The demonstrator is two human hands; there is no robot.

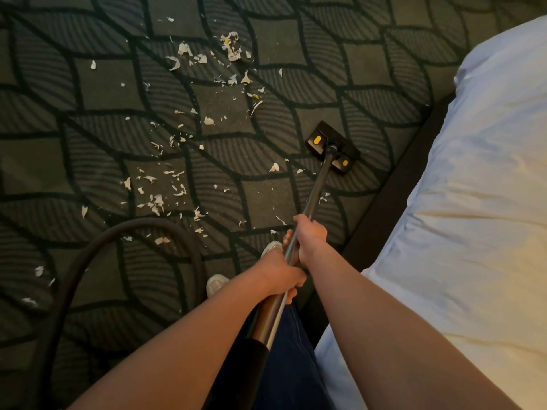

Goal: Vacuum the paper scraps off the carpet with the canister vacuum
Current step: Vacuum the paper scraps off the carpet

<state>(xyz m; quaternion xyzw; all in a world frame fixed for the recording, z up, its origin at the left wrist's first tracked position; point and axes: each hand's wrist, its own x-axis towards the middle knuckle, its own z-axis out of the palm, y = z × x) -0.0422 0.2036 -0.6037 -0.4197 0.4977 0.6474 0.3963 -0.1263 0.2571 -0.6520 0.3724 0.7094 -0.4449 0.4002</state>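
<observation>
Paper scraps [233,50] strewn over carpet [97,87]; left hand [282,275], right hand [310,235] grip vacuum wand [318,187].

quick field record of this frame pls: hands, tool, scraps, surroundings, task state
left hand: grips the wand, nearer the body
right hand: grips the wand further down
floor head: on the carpet, close to the bed
paper scraps: scattered widely, mostly left of and beyond the floor head; a few beside the wand
hose: arcs across lower left
task state: most scraps not yet picked up
</observation>
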